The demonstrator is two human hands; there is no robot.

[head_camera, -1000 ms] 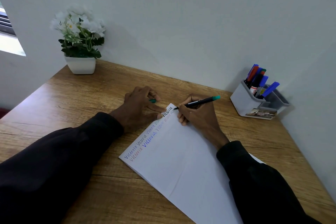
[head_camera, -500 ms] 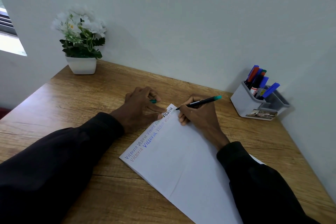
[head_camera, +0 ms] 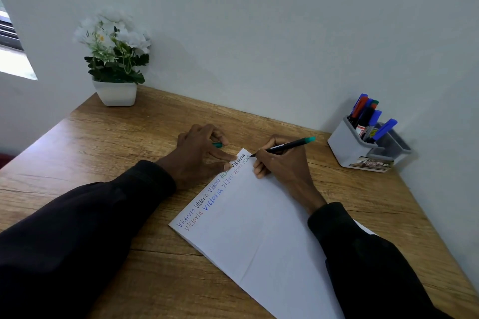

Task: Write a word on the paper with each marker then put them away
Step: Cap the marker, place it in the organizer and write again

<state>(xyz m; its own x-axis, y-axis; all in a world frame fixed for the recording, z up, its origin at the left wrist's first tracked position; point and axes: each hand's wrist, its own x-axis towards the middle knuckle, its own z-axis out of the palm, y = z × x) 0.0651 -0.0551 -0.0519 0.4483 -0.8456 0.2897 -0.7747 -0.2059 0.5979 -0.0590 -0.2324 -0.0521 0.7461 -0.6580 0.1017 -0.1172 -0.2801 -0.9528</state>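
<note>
A white sheet of paper [head_camera: 259,230] lies slanted on the wooden desk, with the word "Victoria" written several times in different colours along its upper left edge. My right hand [head_camera: 282,160] grips a black marker with a teal end [head_camera: 287,145], its tip touching the paper's far corner. My left hand [head_camera: 202,153] presses the paper's top edge with its fingertips and holds the teal cap [head_camera: 217,144] under its fingers.
A grey holder [head_camera: 350,149] with several blue, red, green and black markers stands at the back right against the wall. A white pot of white flowers [head_camera: 115,93] sits at the desk's back left corner.
The marker tip has crept a little to the right along the second line of writing. My left hand stays in place on the paper.
</note>
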